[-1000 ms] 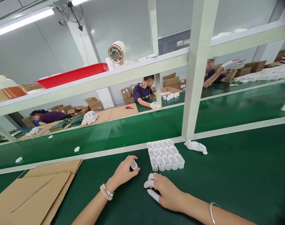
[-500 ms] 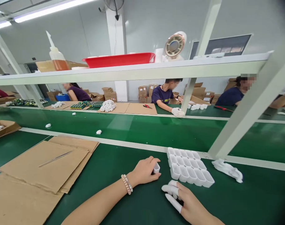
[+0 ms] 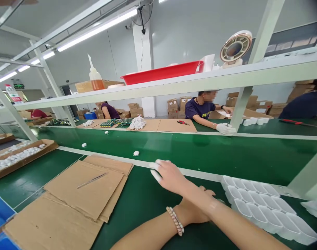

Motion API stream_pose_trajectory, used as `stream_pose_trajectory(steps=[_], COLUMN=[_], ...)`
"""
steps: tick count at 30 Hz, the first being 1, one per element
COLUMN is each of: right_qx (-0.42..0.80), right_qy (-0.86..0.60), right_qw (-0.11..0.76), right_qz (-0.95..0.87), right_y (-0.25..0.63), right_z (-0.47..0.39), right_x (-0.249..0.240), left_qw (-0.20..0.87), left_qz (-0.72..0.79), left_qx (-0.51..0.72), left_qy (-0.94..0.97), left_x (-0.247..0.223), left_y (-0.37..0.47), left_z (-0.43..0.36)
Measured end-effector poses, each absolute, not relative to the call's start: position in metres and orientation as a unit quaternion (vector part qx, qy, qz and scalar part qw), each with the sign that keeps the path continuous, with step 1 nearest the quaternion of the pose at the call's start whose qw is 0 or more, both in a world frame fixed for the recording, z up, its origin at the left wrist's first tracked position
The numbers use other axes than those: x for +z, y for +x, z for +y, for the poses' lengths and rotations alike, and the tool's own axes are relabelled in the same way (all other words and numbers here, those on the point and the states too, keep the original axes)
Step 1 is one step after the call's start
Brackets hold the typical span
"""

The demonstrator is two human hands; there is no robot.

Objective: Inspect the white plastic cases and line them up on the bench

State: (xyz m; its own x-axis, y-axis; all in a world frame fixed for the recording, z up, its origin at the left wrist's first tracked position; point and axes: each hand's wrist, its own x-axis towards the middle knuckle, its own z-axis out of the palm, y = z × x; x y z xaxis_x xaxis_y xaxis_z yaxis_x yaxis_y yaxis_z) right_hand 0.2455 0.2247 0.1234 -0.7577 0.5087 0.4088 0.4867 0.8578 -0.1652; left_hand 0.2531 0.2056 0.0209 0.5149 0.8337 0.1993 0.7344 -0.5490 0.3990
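Note:
My right hand (image 3: 170,175), with white covers on its fingers, reaches across over my left forearm and hand toward the conveyor edge. Its fingers are spread and nothing shows between them. Partly hidden beneath the right forearm, my left hand (image 3: 197,208) rests near the green bench, a beaded bracelet (image 3: 175,221) at its wrist; what its fingers hold cannot be made out. Rows of white open cups (image 3: 267,205) stand to the right of it. Ahead and left of my right hand, a small white piece (image 3: 136,153) lies on the green conveyor (image 3: 174,149).
Cardboard sheets (image 3: 77,187) with metal tweezers (image 3: 92,180) lie at left, beyond them a box of white pieces (image 3: 20,158). A shelf (image 3: 158,89) with a red tray (image 3: 163,72) spans above. Across the conveyor sits a person (image 3: 201,109).
My right hand has crossed leftward over my left arm and reached forward. The view has turned left. The white cup seen in my left hand is now hidden.

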Motion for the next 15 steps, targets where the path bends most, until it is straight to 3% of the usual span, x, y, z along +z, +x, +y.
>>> stream_pose_trajectory(steps=[1,5,10,15], right_qx=[0.054,0.103,0.149,0.144], right_qy=[-0.302,-0.410,-0.467,-0.493], right_qw=[0.198,0.236,0.257,0.233], right_qz=[-0.931,-0.875,-0.833,-0.826], right_y=[0.217,0.153,0.152,0.167], right_z=[0.240,0.291,0.336,0.351], right_x=[0.123,0.097,0.065,0.055], left_qw=[0.135,0.165,0.210,0.185], left_qz=[0.447,0.478,0.494,0.488], left_qx=[0.175,0.148,0.104,0.111], left_qy=[0.867,0.850,0.837,0.846], left_x=[0.021,0.024,0.032,0.029], left_y=[0.253,0.253,0.253,0.258], left_z=[0.207,0.211,0.214,0.211])
